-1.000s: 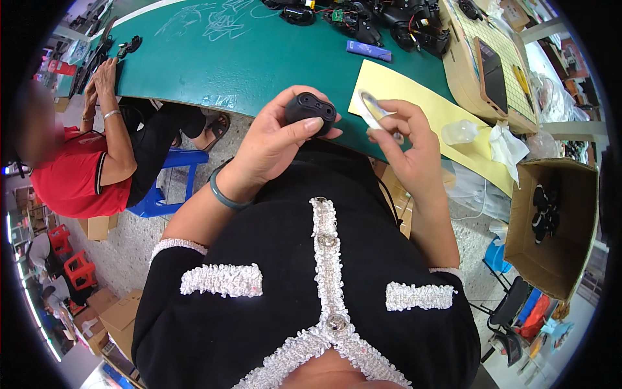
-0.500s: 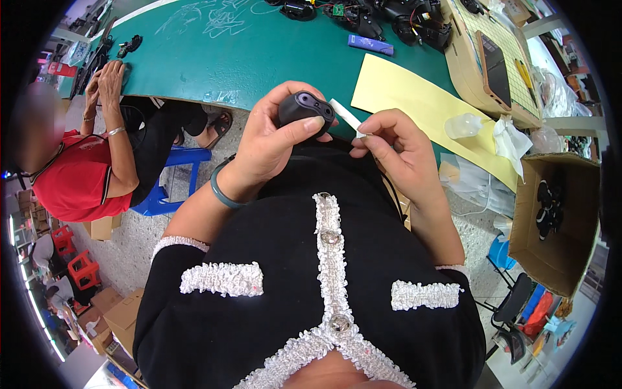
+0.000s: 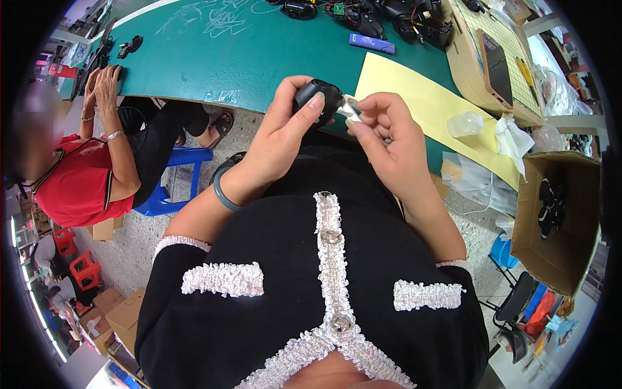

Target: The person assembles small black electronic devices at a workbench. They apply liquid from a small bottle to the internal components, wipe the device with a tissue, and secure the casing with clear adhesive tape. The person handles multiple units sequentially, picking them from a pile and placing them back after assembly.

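Note:
My left hand (image 3: pixel 280 126) is wrapped round a small black rounded plastic device (image 3: pixel 317 100), its thumb pressed on the near side. Against the right end of that device lies a white strip (image 3: pixel 350 109), which looks like folded cloth or paper. My right hand (image 3: pixel 389 133) pinches the strip between thumb and fingers. Both hands are raised in front of my body, at the near edge of the green table (image 3: pixel 259 65). The device's underside is hidden in my left palm.
A yellow sheet (image 3: pixel 414 104) lies to the right with a translucent bottle (image 3: pixel 465 124) and a white tissue (image 3: pixel 512 139). Black device parts (image 3: pixel 414 23) and a blue-purple box (image 3: pixel 372 43) lie behind. An open cardboard box (image 3: pixel 564 240) stands right; a person in red (image 3: pixel 91 175) sits left.
The black device has turned, so its end with round holes no longer faces up. The white strip, straight before, now looks bent against the device. My right hand moved slightly left and up.

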A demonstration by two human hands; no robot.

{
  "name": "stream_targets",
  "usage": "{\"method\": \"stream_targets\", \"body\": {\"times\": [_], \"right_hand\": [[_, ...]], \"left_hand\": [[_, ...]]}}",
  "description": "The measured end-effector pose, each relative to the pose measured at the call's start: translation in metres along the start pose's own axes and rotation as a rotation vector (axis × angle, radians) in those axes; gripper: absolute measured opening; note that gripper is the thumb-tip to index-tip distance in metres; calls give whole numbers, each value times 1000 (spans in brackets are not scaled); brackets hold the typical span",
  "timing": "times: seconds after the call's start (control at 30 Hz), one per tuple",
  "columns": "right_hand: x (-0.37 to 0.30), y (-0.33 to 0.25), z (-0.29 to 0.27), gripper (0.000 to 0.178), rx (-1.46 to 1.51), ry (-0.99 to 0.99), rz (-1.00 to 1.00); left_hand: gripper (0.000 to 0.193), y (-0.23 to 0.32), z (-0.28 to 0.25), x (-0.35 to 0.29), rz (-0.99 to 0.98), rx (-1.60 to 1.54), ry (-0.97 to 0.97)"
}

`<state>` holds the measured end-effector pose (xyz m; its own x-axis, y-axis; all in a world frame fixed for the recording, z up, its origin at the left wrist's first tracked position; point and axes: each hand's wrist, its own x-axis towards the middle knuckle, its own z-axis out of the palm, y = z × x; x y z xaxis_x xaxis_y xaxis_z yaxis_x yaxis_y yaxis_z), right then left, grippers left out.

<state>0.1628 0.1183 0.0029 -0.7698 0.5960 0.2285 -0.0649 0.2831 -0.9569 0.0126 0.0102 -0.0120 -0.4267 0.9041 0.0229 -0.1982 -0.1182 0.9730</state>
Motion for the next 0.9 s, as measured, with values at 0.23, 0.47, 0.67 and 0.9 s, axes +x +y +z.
{"method": "stream_targets", "body": {"times": [0.23, 0.47, 0.67, 0.9], "right_hand": [[2, -6, 0, 23, -135, -1, 25], [0, -5, 1, 23, -166, -12, -7], [-1, -3, -2, 23, -31, -37, 19], [-1, -10, -4, 18, -141, -64, -20]], "left_hand": [[36, 7, -1, -1, 244, 477, 21], [39, 6, 2, -2, 291, 542, 30], [36, -4, 1, -4, 198, 255, 54], [28, 1, 7, -6, 26, -167, 26]]}}
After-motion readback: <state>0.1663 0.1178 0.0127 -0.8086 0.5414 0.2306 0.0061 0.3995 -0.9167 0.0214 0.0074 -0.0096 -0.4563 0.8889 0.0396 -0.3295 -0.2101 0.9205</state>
